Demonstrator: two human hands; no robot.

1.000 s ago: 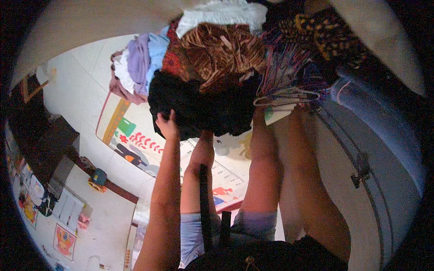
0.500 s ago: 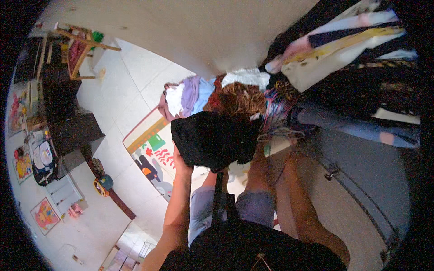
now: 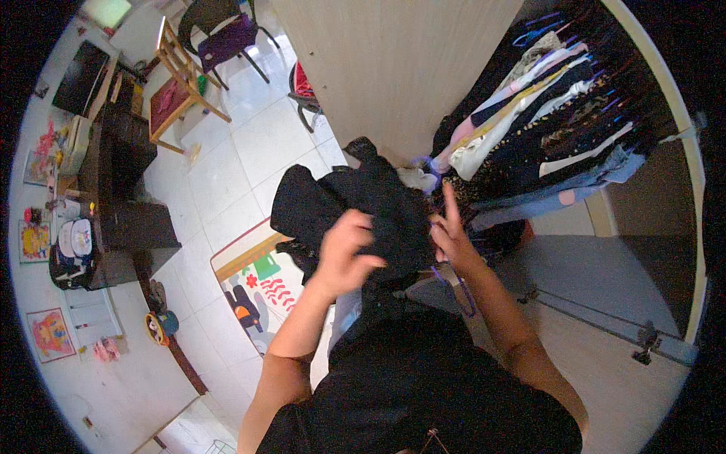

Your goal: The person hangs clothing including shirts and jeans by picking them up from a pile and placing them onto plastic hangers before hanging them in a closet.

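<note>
Light falls unevenly: the glossy white tiled floor (image 3: 249, 151) is bright with pale glare, while the row of multicoloured hanging cloth garments (image 3: 484, 155) lies in dimmer, grainy shadow. The crumpled black fabric garment (image 3: 397, 208) loses fold detail. Straight edges bow toward a black rim.

Your left grip (image 3: 340, 256) blurs at the fingertips in front of the black garment (image 3: 325, 198), so you cannot tell whether they touch. Toward three o'clock, your right grip (image 3: 451, 239) hides what its curled fingers meet. Near six o'clock, the garment's lower edge is lost against your black shirt (image 3: 423, 378). At eight o'clock, the garment and your left forearm (image 3: 293, 325) cover part of the patterned mat (image 3: 242, 262). At eleven o'clock, the upper edge crops the dark chair (image 3: 227, 45).
</note>
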